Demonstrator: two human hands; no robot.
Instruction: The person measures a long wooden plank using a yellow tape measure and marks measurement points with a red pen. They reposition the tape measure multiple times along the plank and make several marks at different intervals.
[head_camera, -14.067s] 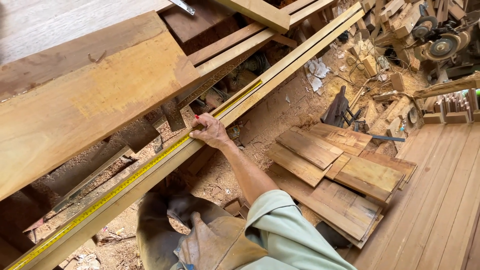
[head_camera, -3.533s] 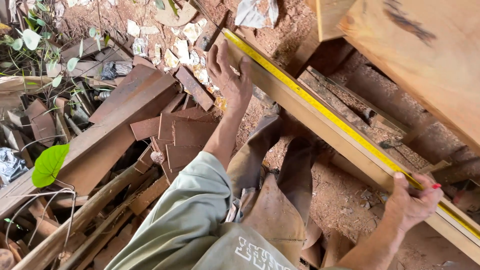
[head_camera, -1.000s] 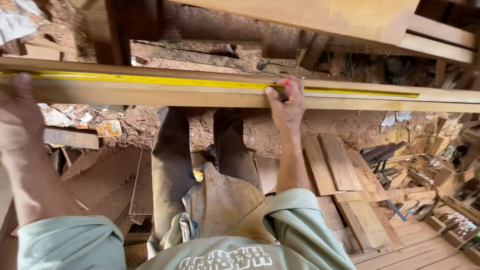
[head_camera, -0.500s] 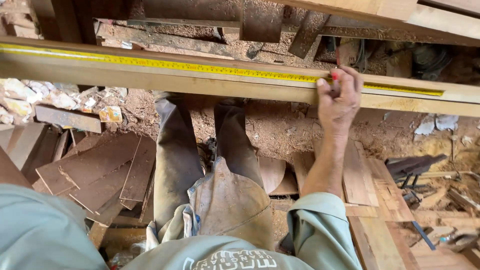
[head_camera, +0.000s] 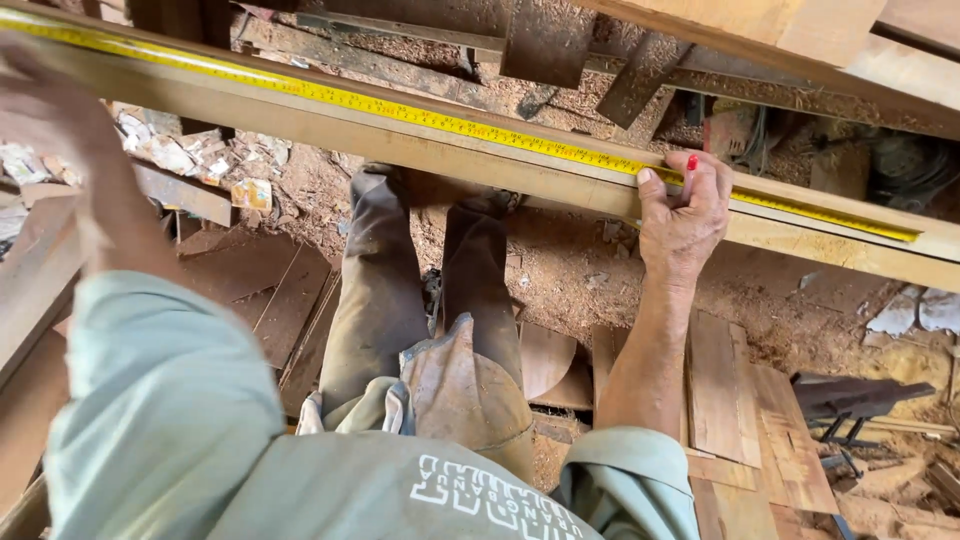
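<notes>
A long wooden plank (head_camera: 480, 150) runs across the far part of the view, from the far left down toward the right. A yellow tape measure (head_camera: 400, 108) lies flat along the top of the plank and stretches almost its whole length. The right hand (head_camera: 685, 215) rests on the plank, right of the middle, with its fingers curled over the tape. It pinches a small red marker (head_camera: 691, 163) between the fingers, and the tip of the marker sits right at the tape. The left hand (head_camera: 50, 110) is at the far left, just beside the plank. It is blurry, so I cannot tell if it is open or closed, or if it touches the wood. Both arms wear pale green sleeves (head_camera: 170, 400). Below the plank, the person's legs (head_camera: 420, 270) in brown trousers stand on the dirt floor (head_camera: 580, 270), which is covered in sawdust. Flat brown boards (head_camera: 730, 400) lie on the ground to the right, near the right arm. More dark boards (head_camera: 280, 300) lie on the left, near the legs. Small scraps of pale litter (head_camera: 190, 160) sit on the ground at the left, under the plank. Beyond the plank, more thick wooden beams (head_camera: 760, 30) cross the far right corner.
</notes>
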